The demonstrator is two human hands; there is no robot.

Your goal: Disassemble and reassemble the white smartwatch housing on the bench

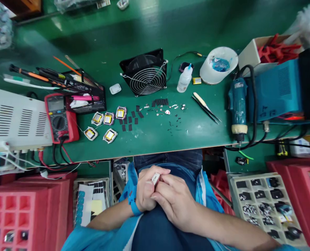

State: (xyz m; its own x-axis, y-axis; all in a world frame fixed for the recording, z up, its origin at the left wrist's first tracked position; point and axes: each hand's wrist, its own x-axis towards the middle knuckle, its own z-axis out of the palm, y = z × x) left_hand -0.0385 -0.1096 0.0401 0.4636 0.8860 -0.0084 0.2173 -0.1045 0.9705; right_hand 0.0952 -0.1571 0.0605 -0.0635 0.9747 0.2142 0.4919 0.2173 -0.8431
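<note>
In my lap, just below the bench edge, my left hand (145,193) is closed round a small whitish block-like piece (155,178) with a dark slot in its end face. My right hand (174,198) presses against the same piece from the other side, fingers bent and closed. Most of the piece is hidden by my fingers, so its kind cannot be made out. On the bench beyond lie several open watch cases (108,118) with yellow parts inside. Small black rectangular pads (130,119) and tiny loose parts (167,112) are scattered beside them.
A fan (147,76) stands mid-bench, with a dropper bottle (184,79), a white tub (218,66) and tweezers (206,107) to its right. A multimeter (60,118) is at left, a blue power tool (238,104) at right. Below right sits a parts tray (267,205).
</note>
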